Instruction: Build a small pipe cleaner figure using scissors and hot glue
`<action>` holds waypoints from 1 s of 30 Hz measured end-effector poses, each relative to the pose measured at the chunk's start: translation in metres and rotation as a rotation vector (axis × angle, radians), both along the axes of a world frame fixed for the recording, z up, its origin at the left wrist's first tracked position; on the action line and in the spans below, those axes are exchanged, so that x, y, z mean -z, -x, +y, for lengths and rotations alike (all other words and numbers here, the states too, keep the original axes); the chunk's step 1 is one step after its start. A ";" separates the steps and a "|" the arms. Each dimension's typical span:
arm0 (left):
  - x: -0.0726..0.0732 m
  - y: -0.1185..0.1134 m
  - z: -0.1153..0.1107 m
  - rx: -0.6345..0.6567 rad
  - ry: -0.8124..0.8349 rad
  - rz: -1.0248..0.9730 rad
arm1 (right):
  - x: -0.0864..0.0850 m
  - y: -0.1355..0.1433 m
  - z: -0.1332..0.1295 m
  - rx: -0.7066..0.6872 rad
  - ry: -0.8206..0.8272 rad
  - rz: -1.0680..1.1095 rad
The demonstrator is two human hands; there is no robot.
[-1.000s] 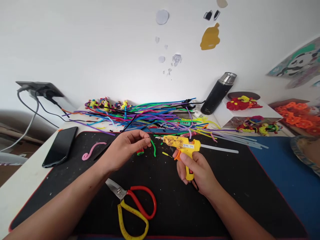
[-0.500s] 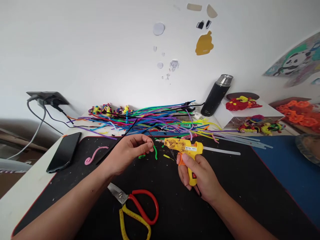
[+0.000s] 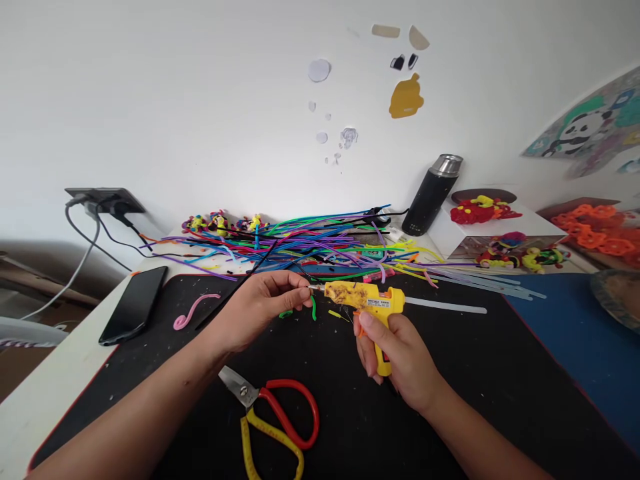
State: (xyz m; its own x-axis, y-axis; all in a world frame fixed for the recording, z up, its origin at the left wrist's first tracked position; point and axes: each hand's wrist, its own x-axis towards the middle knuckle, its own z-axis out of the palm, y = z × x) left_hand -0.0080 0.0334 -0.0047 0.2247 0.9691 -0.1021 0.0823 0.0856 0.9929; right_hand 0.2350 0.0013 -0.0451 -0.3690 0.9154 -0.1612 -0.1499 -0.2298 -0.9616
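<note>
My right hand (image 3: 395, 357) grips the handle of a yellow hot glue gun (image 3: 365, 300) with an orange trigger, held above the black mat (image 3: 350, 413). The gun's metal nozzle points left and meets the fingertips of my left hand (image 3: 260, 307). My left hand pinches a small green pipe-cleaner piece (image 3: 313, 307) that curls down from its fingers. A clear glue stick (image 3: 445, 307) juts out of the gun's back end.
Red and yellow scissors (image 3: 273, 413) lie on the mat near me. A pink curled piece (image 3: 193, 311) and a black phone (image 3: 133, 303) lie at the left. A pile of coloured pipe cleaners (image 3: 310, 243) spreads behind, with a dark flask (image 3: 431, 193) and boxes of figures (image 3: 495, 233) at the right.
The glue gun's nozzle has closed the gap to my left fingertips and the green piece. The view has tilted slightly downward.
</note>
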 end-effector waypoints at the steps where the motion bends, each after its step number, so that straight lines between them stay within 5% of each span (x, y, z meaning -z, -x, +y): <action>1: 0.000 0.000 0.000 -0.003 0.002 0.000 | -0.001 0.000 -0.001 0.000 -0.001 -0.011; 30: 0.002 -0.004 -0.002 -0.138 -0.010 -0.149 | -0.004 0.002 0.001 0.050 -0.048 -0.052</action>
State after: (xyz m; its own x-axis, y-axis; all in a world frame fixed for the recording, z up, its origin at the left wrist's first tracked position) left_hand -0.0041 0.0315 -0.0063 0.1011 0.9926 -0.0676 -0.0770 0.0755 0.9942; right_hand 0.2334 0.0019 -0.0408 -0.3145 0.9397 -0.1341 -0.1096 -0.1762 -0.9782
